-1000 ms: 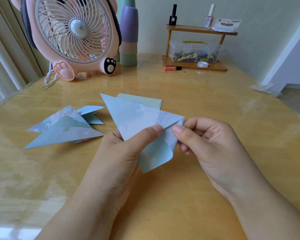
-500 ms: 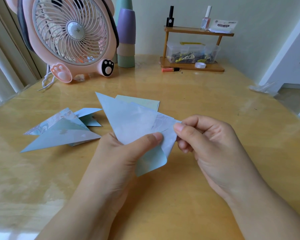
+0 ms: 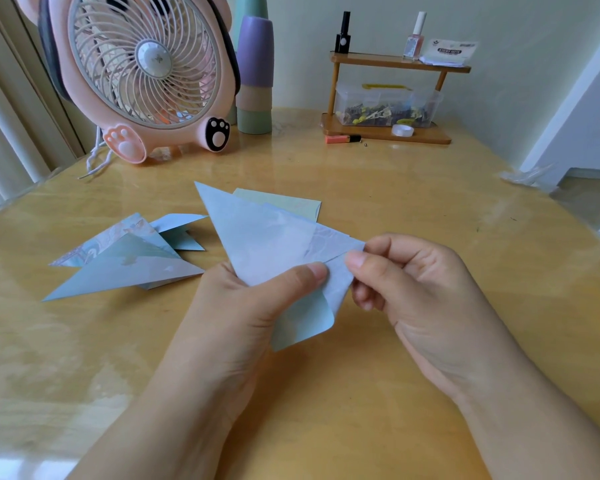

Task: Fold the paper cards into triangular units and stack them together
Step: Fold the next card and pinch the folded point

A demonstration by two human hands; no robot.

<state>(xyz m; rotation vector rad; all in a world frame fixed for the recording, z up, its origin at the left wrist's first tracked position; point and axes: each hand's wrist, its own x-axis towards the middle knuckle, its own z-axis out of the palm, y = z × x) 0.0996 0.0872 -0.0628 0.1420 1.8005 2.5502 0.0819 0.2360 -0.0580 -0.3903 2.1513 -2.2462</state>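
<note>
Left hand (image 3: 257,299) pinching the blue card (image 3: 267,244) under the thumb, long point running off toward eleven o'clock, right hand (image 3: 406,282) nipping the loose corner at three o'clock, nearer the flap to crease, folded units (image 3: 125,261) lying at nine o'clock

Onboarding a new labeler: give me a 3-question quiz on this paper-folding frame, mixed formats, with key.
1. True or false: the left hand and the right hand both pinch the blue paper card.
2. Multiple choice: the finished folded triangles lie on the table
A. to the left of the hands
B. on the wooden shelf
C. under the pink fan
3. Fill in: the flat pale green card lies just ____ the held card, as seen from the camera.

Key: 1 true; 2 A; 3 behind
</note>
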